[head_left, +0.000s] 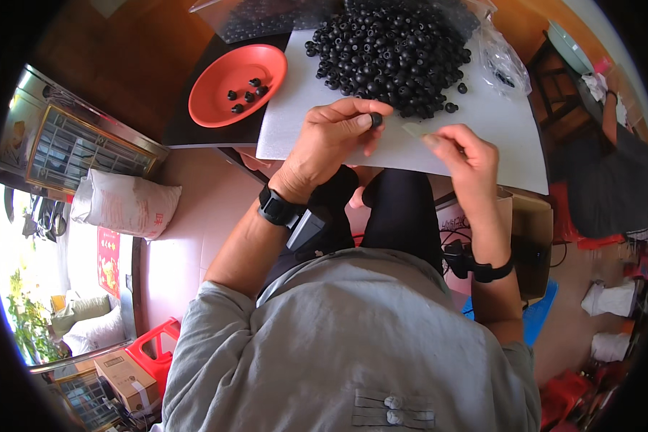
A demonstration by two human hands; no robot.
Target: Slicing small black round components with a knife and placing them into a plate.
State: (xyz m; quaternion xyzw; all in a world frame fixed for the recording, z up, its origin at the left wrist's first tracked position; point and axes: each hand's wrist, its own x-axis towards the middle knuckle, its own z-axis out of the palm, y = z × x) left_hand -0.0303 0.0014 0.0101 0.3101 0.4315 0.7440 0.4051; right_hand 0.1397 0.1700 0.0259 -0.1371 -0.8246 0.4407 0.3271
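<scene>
My left hand pinches a small black ball-shaped part between thumb and forefinger, above the near edge of the white foam sheet. To its right, my right hand is closed with thumb and forefinger on a small, thin, pale translucent piece; its kind is hard to make out. The two hands are a little apart. Just beyond them lies a large heap of similar black ball-shaped parts, several showing holes. An orange-red plastic bowl at the left holds several black parts.
A clear plastic bag lies right of the heap. Under the table at the right stands an open cardboard box. A stuffed white sack is on the left. Another person's arm shows at the far right.
</scene>
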